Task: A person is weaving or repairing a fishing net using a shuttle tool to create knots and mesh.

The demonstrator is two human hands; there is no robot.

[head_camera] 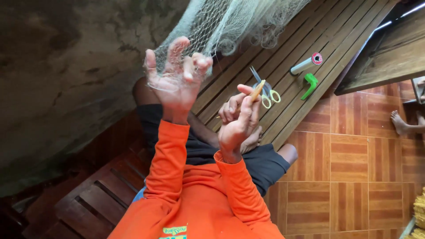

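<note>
1. While the white fishing net [230,22] hangs from above over the slatted wooden desk [310,40], its mesh is held spread by the left hand [175,77], fingers splayed apart through the loops.
2. A slim yellow netting needle [257,90] is pinched in the closed right hand [237,119], just beside the net.
3. Even tension is best kept on the mesh, so each knot can be drawn snug.
4. Scissors [265,90] lie near on the desk.

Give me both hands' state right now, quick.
Left hand: fingers spread open, hooked into the pale fishing net.
Right hand: closed, pinching a slim tan netting needle between thumb and fingers.
</note>
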